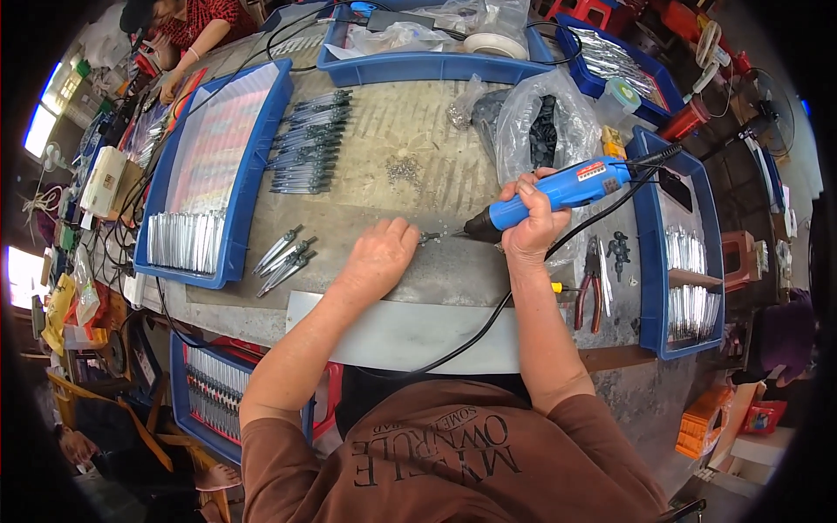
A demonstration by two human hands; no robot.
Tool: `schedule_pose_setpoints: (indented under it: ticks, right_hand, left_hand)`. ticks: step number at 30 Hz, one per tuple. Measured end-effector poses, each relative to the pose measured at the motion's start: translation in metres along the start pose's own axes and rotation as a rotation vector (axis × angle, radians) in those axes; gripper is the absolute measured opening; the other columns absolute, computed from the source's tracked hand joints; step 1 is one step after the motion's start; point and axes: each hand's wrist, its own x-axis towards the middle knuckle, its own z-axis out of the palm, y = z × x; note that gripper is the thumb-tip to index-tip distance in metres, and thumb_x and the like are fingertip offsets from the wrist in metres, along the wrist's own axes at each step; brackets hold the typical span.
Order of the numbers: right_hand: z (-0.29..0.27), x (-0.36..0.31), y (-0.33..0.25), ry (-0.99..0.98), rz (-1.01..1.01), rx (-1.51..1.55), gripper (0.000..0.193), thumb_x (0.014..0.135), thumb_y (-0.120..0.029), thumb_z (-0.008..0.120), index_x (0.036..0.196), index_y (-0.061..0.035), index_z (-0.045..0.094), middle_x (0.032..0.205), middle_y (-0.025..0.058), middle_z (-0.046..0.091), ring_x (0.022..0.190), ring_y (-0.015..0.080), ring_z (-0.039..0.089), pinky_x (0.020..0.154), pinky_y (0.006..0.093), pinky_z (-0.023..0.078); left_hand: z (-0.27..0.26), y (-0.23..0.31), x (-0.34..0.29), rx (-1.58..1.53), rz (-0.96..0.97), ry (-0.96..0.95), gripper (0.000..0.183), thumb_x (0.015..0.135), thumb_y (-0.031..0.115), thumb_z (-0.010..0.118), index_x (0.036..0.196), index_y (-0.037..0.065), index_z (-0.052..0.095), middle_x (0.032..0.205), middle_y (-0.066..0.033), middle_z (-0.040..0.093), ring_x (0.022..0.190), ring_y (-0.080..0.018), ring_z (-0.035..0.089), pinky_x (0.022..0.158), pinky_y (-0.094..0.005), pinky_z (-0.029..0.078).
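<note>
My right hand (534, 222) is wrapped round a blue electric screwdriver (571, 186) with a black nose and a black cord. The screwdriver lies nearly level, its tip pointing left toward my left hand (381, 257). That hand rests on the grey work mat, fingers closed over a slim piece with a dark end (427, 237); most of this piece is hidden. Only a small gap parts the dark end from the screwdriver tip. Tiny bright screws (443, 232) lie around the tip. Left of my left hand are several silver rods with dark fittings (286, 260).
Rows of fitted rods (307, 144) lie beyond, beside a scatter of small screws (403, 169). Blue trays (234, 253) (645, 261) flank the table. A plastic bag of dark parts (532, 96) stands behind the screwdriver; pliers (588, 301) lie right. Another person (209, 26) sits far left.
</note>
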Motion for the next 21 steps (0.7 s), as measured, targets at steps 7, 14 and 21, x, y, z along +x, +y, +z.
schedule_pose_setpoints:
  ticks: [7,14,21]
  right_hand:
    - [-0.001,0.002,0.0,0.019,-0.007,-0.01,0.033,0.063,-0.003,0.056,0.093,0.0031,0.044,0.072,0.0104,0.048,0.053,0.0193,0.05,0.052,0.0306,0.044]
    - [0.0,0.001,0.0,0.01,0.004,-0.02,0.032,0.063,-0.003,0.056,0.091,0.0029,0.044,0.07,0.0099,0.048,0.052,0.0192,0.05,0.052,0.0302,0.045]
    - [-0.002,0.003,0.001,0.015,-0.005,-0.018,0.031,0.063,-0.002,0.055,0.091,0.0031,0.044,0.069,0.0096,0.048,0.052,0.0192,0.051,0.052,0.0304,0.045]
  left_hand:
    - [-0.012,0.012,-0.007,-0.016,0.077,-0.143,0.021,0.068,0.005,0.049,0.09,0.003,0.05,0.084,-0.0089,0.05,0.081,-0.0257,0.051,0.07,-0.0376,0.043]
    - [-0.002,0.002,-0.013,-0.092,-0.034,0.008,0.018,0.068,0.003,0.049,0.086,0.003,0.051,0.079,-0.0095,0.048,0.078,-0.0259,0.051,0.066,-0.0362,0.044]
    - [0.007,-0.002,-0.009,-0.086,-0.168,0.056,0.016,0.07,0.006,0.055,0.086,0.004,0.052,0.081,-0.0095,0.051,0.078,-0.0271,0.051,0.066,-0.0368,0.044]
